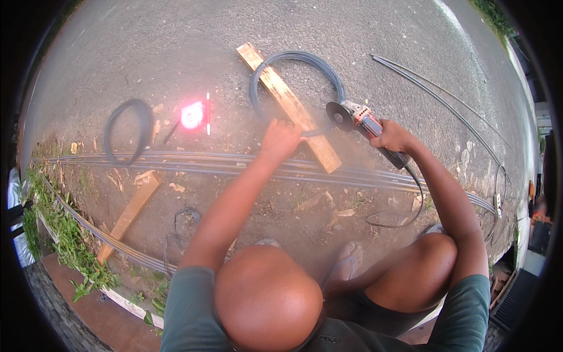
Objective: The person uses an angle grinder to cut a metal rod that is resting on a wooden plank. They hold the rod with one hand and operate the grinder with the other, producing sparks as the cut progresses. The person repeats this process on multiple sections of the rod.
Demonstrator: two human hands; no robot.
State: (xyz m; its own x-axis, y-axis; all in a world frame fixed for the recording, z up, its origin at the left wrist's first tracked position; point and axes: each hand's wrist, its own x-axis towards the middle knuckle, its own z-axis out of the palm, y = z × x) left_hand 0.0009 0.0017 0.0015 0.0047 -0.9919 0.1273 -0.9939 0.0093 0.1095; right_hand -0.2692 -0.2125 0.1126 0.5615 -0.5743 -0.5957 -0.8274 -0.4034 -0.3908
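Observation:
A coil of grey wire (302, 56) lies across a wooden plank (281, 94) on the ground ahead of me. My left hand (280, 141) is closed round the near side of the coil, next to the plank. In my right hand (392, 138) is an angle grinder (365, 118), gripped by its body. Its dark round disc (336, 117) points left, at the right side of the coil. Whether the disc touches the wire, I cannot tell. From the grinder's rear a black cord (420, 190) loops down to the ground.
Long steel rods (223, 163) run across the ground between me and the coil. Further left are a smaller wire coil (127, 130), a glowing pink object (194, 115) and another plank (130, 216). Bent rods (437, 88) lie at the right. My sandaled foot (347, 261) is close by.

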